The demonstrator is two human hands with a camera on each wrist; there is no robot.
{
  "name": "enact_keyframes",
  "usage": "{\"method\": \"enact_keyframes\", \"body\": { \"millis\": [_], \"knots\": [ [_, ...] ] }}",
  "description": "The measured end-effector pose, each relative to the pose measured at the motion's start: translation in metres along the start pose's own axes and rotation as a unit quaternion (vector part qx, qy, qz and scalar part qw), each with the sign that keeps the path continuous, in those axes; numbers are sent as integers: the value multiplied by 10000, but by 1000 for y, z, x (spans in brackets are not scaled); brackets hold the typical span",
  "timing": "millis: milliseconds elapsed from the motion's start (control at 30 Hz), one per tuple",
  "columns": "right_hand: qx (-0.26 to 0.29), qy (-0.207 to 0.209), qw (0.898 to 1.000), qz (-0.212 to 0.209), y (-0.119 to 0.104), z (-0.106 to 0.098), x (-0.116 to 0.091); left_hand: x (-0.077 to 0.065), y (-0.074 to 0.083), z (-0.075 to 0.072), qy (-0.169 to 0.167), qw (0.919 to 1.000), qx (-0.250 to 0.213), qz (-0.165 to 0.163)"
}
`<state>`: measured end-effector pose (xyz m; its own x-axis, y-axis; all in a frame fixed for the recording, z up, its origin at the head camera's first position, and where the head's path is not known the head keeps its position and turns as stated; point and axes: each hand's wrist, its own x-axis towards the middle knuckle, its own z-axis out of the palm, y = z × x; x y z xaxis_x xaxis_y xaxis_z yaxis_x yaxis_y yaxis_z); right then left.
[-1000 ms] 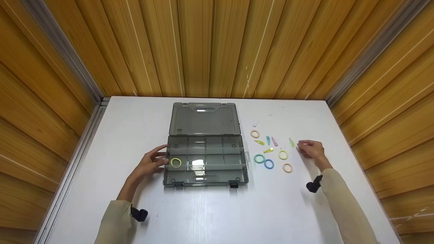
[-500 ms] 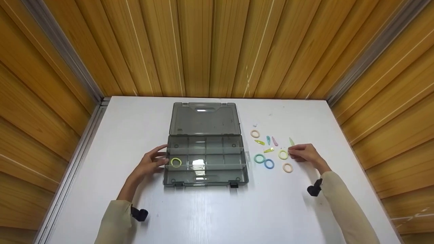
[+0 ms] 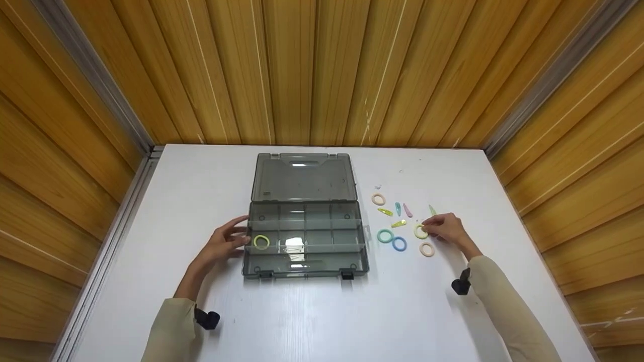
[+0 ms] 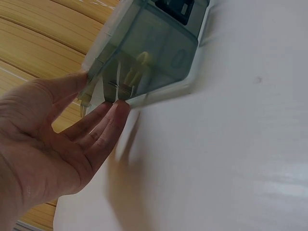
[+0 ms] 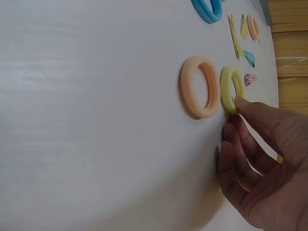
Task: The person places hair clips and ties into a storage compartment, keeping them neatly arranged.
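Note:
On the right of the table, my right hand pinches the edge of a yellow hair tie between thumb and forefinger. A peach hair tie lies right beside it. My left hand rests its fingertips against the left wall of a grey see-through compartment box, fingers extended, not wrapped round it. The box stands with its lid laid back. Inside, a yellow-green hair tie lies in a left compartment.
Between box and right hand lie a teal hair tie, a blue hair tie and another peach one. Several snap hair clips, among them a pink clip, lie around them. A wood-patterned wall closes off the back.
My right hand has moved left and a little nearer, from beside the pale green clip to the yellow hair tie, which it now pinches. The left hand and the box stay in place.

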<state>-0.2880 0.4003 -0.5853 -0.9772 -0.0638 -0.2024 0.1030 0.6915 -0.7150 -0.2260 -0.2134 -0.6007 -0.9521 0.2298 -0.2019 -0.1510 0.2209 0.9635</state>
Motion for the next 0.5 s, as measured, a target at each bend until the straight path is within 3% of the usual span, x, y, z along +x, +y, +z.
{"method": "enact_keyframes", "body": {
  "millis": [500],
  "knots": [
    [-83, 134, 9999, 45, -11, -2, 0, -1, 3, -1, -18, 10000, -80, 6]
  ]
}}
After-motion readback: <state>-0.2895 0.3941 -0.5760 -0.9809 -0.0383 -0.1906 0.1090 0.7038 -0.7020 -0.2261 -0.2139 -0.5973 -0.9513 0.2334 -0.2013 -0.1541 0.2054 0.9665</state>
